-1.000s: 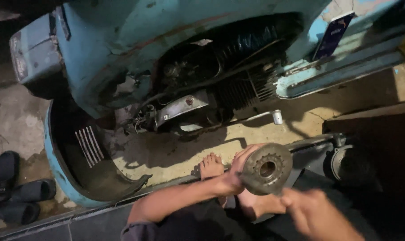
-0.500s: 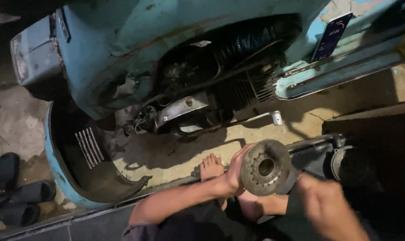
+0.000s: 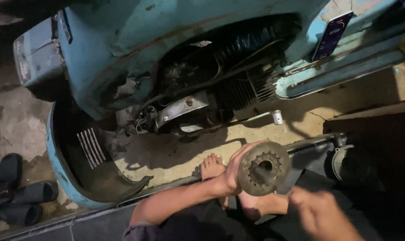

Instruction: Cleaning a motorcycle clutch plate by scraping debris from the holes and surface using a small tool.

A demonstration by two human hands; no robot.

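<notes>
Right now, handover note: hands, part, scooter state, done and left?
Left hand grips the round toothed metal disc by its edge, held up over the lap. Right hand is blurred just below the disc, holding nothing I can make out. Blue scooter stands ahead with its engine exposed; the side panel lies off on the floor. Done: panel off, disc out in hand. Left: disc not on the engine.

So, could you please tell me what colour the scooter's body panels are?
Light blue scooter, worn and rust-streaked; the head view shows it.
</notes>
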